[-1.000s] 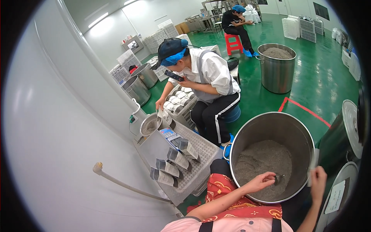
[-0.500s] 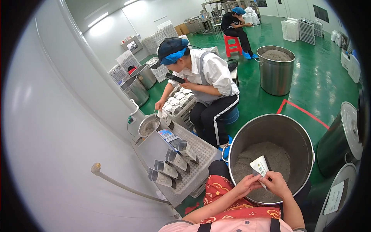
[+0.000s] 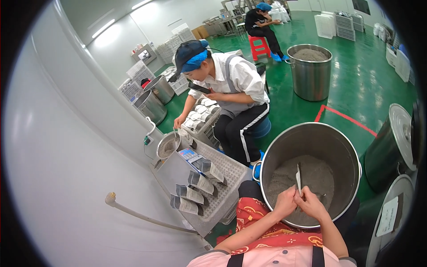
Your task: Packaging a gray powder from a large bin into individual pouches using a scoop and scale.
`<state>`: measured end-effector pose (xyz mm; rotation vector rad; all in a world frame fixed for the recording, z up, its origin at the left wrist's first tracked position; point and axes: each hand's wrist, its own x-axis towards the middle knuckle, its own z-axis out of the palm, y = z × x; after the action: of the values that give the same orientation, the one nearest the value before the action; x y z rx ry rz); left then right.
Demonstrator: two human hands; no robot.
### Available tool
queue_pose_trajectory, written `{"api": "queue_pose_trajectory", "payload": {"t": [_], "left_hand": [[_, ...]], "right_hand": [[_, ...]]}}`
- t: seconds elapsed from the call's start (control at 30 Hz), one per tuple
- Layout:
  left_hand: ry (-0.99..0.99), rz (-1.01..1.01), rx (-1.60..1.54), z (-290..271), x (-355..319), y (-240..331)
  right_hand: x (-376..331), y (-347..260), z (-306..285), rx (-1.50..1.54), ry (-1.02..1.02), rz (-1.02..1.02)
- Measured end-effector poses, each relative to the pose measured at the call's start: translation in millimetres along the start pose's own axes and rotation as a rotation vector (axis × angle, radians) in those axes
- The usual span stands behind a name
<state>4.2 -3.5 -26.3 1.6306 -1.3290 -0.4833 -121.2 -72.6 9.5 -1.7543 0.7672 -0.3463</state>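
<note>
Above a large steel pot (image 3: 356, 178) of grey-brown powder (image 3: 307, 167), both my hands are close together. My left hand (image 3: 285, 203) and my right hand (image 3: 312, 204) pinch the near end of a small white and dark pouch (image 3: 298, 177), which is turned almost edge-on. Its mouth is hidden by my fingers. Beside my right hand something dark and shiny, perhaps a scoop, rests in the powder; my hand partly covers it. To the left, several filled pouches (image 3: 201, 181) stand in a row on a white perforated crate (image 3: 231, 165).
A digital scale (image 3: 188, 155) sits beyond the pouches. A co-worker (image 3: 238, 84) holds a phone and reaches to a bowl (image 3: 168, 146) of powder. Lidded steel drums (image 3: 391, 142) stand close on my right. A hose (image 3: 147, 217) juts from the left wall.
The pouch has turned from showing its printed white face to nearly edge-on. My hands have shifted slightly and stay closed on it. The whole view has moved a little.
</note>
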Motion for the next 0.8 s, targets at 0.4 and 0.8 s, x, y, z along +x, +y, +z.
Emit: {"api": "queue_pose_trajectory", "payload": {"t": [0.4,0.8], "left_hand": [[0.011,-0.308,-0.687,-12.1,11.7,22.3],[0.118,-0.436,-1.037,-0.8,3.4,5.3]], "right_hand": [[21.0,7.2,22.6,0.005,0.283,-0.347],[10.1,-1.9,9.2,0.3,0.16,-0.069]]}}
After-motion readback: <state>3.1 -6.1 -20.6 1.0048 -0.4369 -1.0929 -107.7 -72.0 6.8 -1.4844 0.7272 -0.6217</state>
